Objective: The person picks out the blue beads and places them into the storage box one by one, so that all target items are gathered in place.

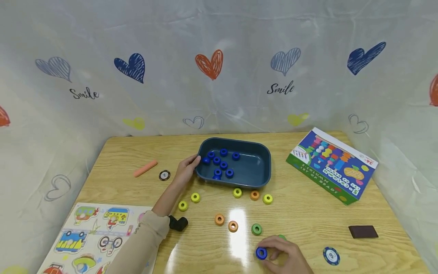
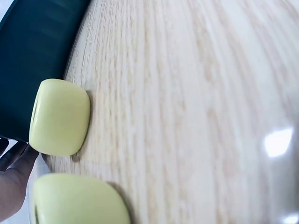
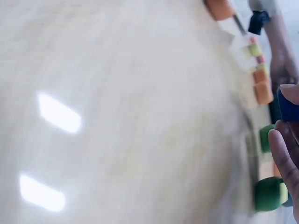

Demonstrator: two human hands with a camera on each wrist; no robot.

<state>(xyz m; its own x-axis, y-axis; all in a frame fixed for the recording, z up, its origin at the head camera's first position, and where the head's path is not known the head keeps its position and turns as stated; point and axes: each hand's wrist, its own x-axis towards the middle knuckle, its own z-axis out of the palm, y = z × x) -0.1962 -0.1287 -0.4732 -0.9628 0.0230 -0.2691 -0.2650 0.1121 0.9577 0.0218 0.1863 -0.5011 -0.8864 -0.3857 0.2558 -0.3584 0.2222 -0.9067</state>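
Observation:
My left hand (image 1: 186, 169) holds the left end of a dark blue-green plastic tray (image 1: 261, 185), its fingertips at the rim. Several blue ring-shaped beads (image 1: 223, 165) lie in the tray's left half. Near the front edge, my right hand (image 1: 285, 253) pinches another blue bead (image 1: 261, 253) between thumb and fingers; the right wrist view shows this blue bead (image 3: 288, 105) at its edge. Just beyond this hand lies a green bead (image 1: 256, 229), and a second green bead (image 1: 282, 236) is partly hidden by it. Two yellow beads (image 2: 60, 116) appear close up in the left wrist view.
Yellow beads (image 1: 195, 197) and orange beads (image 1: 219, 219) lie in front of the tray. A picture puzzle board (image 1: 92, 228) is partly under the left sleeve, beside a black angled piece (image 1: 178, 223). A bead-set box (image 1: 332, 167), poker chips (image 1: 331, 255) and a dark block (image 1: 363, 231) lie around.

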